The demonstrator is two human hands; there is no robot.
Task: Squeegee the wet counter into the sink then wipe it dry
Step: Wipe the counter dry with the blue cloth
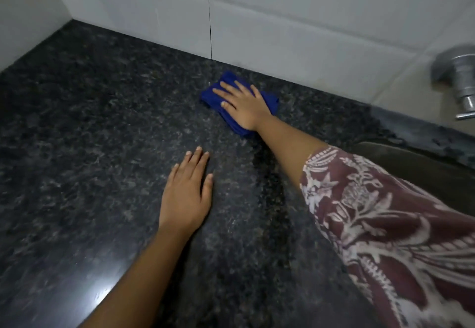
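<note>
A folded blue cloth (215, 96) lies on the dark speckled granite counter (90, 135), close to the white tiled back wall. My right hand (243, 104) presses flat on the cloth with straight, spread fingers, covering most of it. My left hand (187, 194) rests flat on the bare counter nearer to me, fingers straight and together, holding nothing. A darker damp-looking streak runs down the counter between my two arms. The sink (411, 158) shows as a dark basin edge at the right, partly hidden by my patterned sleeve. No squeegee is in view.
A metal tap fitting (460, 81) juts from the tiled wall (282, 19) at the upper right, above the sink. A second white wall closes the counter's far left corner.
</note>
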